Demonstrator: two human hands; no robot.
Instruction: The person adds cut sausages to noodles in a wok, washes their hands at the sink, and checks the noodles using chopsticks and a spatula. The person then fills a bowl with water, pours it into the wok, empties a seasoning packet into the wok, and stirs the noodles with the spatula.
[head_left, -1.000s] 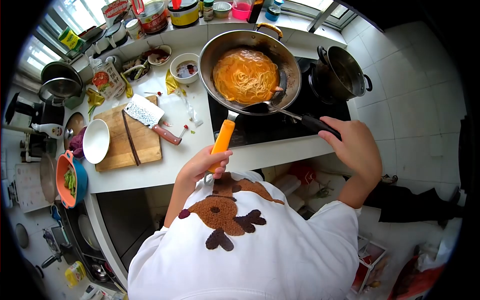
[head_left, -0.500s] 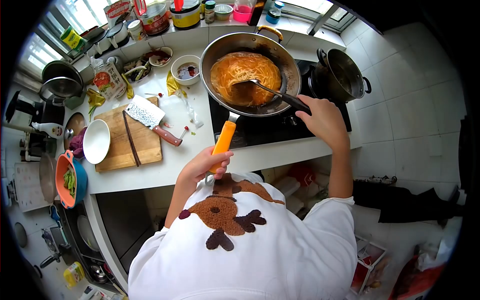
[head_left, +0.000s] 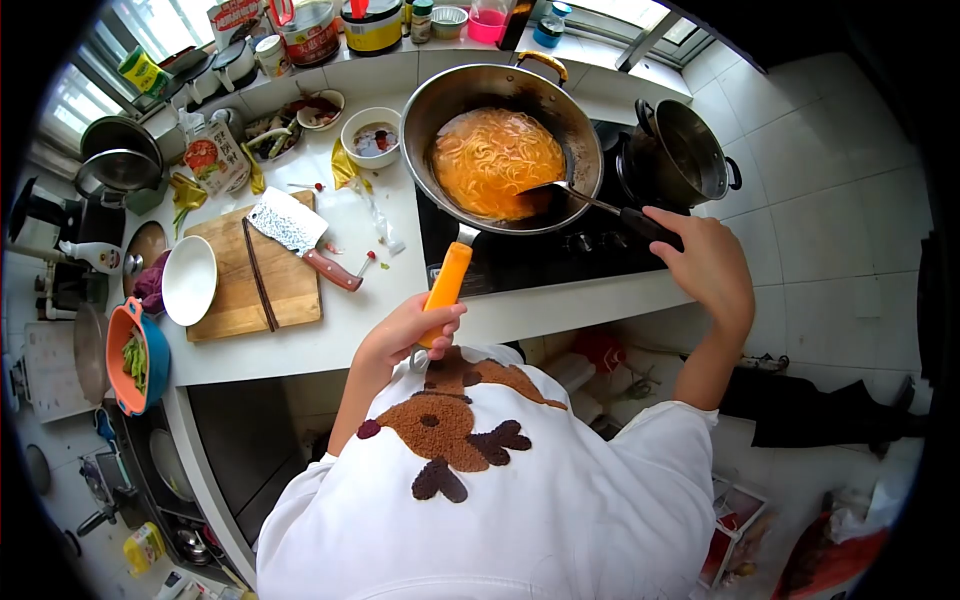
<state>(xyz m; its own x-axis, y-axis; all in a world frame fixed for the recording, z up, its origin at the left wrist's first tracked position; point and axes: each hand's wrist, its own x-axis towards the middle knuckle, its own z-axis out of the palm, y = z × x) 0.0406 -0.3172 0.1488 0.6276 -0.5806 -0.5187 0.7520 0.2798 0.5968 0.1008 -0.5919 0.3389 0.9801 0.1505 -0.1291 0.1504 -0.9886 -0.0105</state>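
A large wok point(head_left: 425, 160) stands on the black cooktop point(head_left: 520, 265), holding noodles point(head_left: 495, 160) in orange-red broth. My left hand point(head_left: 405, 335) is closed around the wok's orange handle point(head_left: 450, 280). In my right hand point(head_left: 712, 262) is the black grip of a spatula point(head_left: 590, 200). Its metal blade dips into the broth at the right side of the noodles, so its lower edge is hidden.
Right of the wok sits a dark pot point(head_left: 680, 150). A cleaver point(head_left: 290, 222) and chopsticks point(head_left: 258, 275) lie on a wooden cutting board point(head_left: 225, 320), beside a white bowl point(head_left: 190, 280). A basket of green vegetables point(head_left: 155, 360) is at the counter's left edge.
My right hand has moved right and slightly down, drawing the spatula from the middle of the noodles to their right side. My left hand keeps its grip on the handle.
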